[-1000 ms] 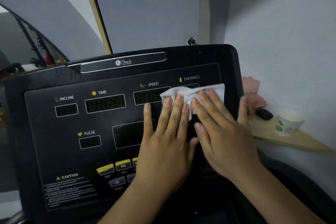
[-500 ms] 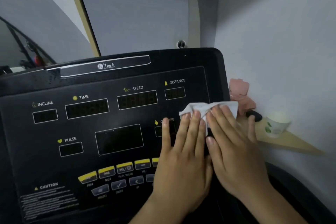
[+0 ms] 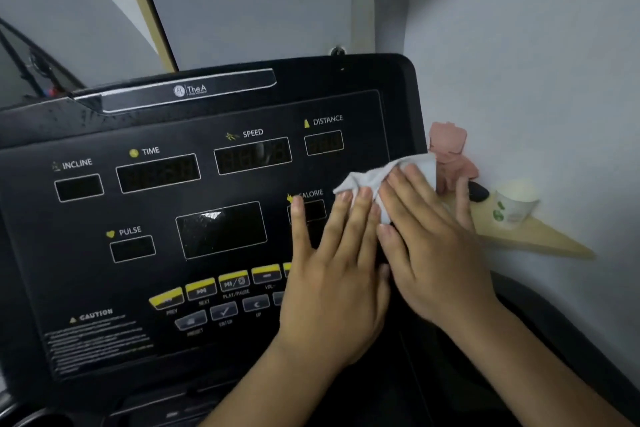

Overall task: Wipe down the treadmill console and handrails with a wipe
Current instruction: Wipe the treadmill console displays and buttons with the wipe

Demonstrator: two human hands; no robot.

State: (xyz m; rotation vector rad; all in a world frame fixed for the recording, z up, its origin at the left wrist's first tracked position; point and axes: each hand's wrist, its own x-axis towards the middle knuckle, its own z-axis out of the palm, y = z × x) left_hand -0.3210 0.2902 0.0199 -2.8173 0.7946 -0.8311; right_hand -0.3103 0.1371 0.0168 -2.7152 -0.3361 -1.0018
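Observation:
The black treadmill console point(image 3: 145, 204) fills the left and middle of the view, with labelled displays and a row of yellow and grey buttons. A crumpled white wipe point(image 3: 377, 173) lies on the console's right side beside the CALORIE display. My left hand point(image 3: 336, 274) and my right hand point(image 3: 429, 239) press flat on the wipe side by side, fingers straight, covering its lower half. My right thumb reaches past the console's right edge. No handrail shows clearly.
A grey wall stands close on the right. A small wooden corner shelf point(image 3: 540, 236) there holds a paper cup point(image 3: 512, 204), a black object point(image 3: 479, 191) and pink folded items point(image 3: 450, 156). A dark frame leans at the far left.
Both hands have slid the wipe from the SPEED and DISTANCE displays down and to the right, toward the console's right edge. The CALORIE label has come into view.

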